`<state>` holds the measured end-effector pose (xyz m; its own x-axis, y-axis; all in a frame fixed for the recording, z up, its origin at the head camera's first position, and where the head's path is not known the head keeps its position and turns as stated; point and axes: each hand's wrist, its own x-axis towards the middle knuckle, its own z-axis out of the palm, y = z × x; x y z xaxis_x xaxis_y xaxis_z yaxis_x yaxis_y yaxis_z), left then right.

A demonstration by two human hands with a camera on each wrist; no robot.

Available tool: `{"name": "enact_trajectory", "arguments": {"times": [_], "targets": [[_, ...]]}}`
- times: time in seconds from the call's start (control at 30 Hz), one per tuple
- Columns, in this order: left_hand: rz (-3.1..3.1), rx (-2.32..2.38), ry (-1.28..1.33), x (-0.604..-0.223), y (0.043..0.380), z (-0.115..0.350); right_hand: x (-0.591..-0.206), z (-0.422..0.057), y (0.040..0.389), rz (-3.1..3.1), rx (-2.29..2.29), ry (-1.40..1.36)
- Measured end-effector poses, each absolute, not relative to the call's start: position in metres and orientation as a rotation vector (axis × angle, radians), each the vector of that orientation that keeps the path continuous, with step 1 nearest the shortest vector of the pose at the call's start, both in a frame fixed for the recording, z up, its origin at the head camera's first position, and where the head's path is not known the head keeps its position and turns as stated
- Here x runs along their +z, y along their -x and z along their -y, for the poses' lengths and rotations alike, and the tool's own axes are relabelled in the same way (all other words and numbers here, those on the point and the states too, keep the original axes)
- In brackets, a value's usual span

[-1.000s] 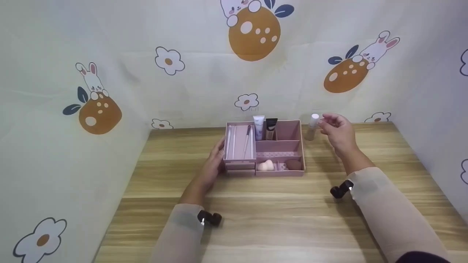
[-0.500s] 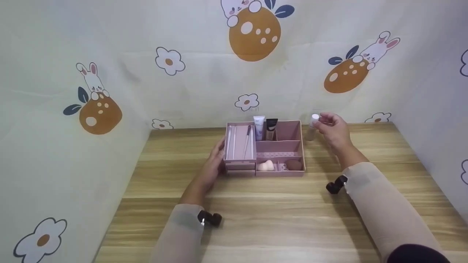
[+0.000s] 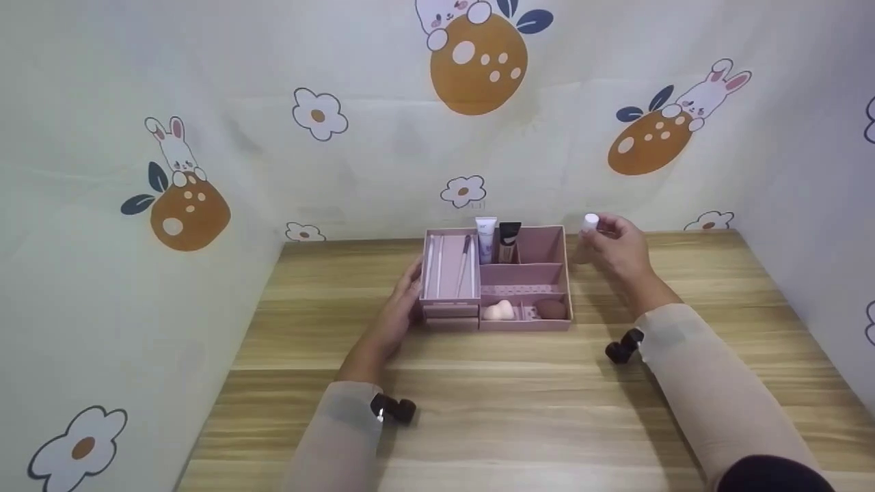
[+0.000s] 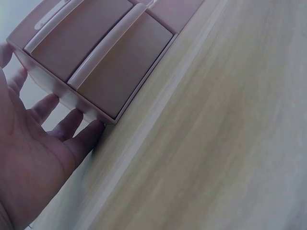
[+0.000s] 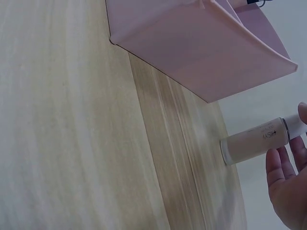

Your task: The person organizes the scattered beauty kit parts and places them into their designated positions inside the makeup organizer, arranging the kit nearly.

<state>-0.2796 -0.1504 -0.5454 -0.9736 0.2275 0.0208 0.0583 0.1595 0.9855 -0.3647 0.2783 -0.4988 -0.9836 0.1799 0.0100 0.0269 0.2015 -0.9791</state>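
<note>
A pink desktop organizer (image 3: 523, 325) stands on the wooden table. My left hand (image 3: 395, 313) lies along its left side, and in the left wrist view the outstretched fingers (image 4: 67, 125) touch the side wall beside two drawers. To the right of the organizer, my right hand (image 3: 625, 251) pinches a small cosmetic bottle by its white cap (image 3: 590, 221). The right wrist view shows the bottle's beige body (image 5: 254, 142) with dark lettering, thumb and fingers around the cap end. Its base is right at the tabletop.
In the organizer, a white tube (image 3: 485, 239) and a black-capped tube (image 3: 508, 240) stand at the back. Thin brushes (image 3: 463, 263) lie in the left top tray. A pale sponge (image 3: 499, 310) and a brown sponge (image 3: 550, 309) sit in front. A printed cloth (image 3: 383, 157) hangs behind.
My right hand has moved left to the bottle, and its fingers have closed around the cap. The left hand and organizer have stayed in place.
</note>
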Motion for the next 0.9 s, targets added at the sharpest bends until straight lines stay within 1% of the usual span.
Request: {"name": "enact_trajectory", "arguments": {"times": [0.13, 0.5, 0.9], "targets": [[-2.282, 1.948, -0.292, -0.545, 0.28, 0.15, -0.49, -0.275, 0.357, 2.334, 1.938, 0.203], [-2.277, 1.94, -0.3, -0.544, 0.28, 0.15, -0.492, -0.281, 0.363, 2.225, 1.926, 0.142], [-2.256, 1.944, -0.289, -0.545, 0.281, 0.15, -0.46, -0.268, 0.349, 2.082, 1.945, 0.022]]}}
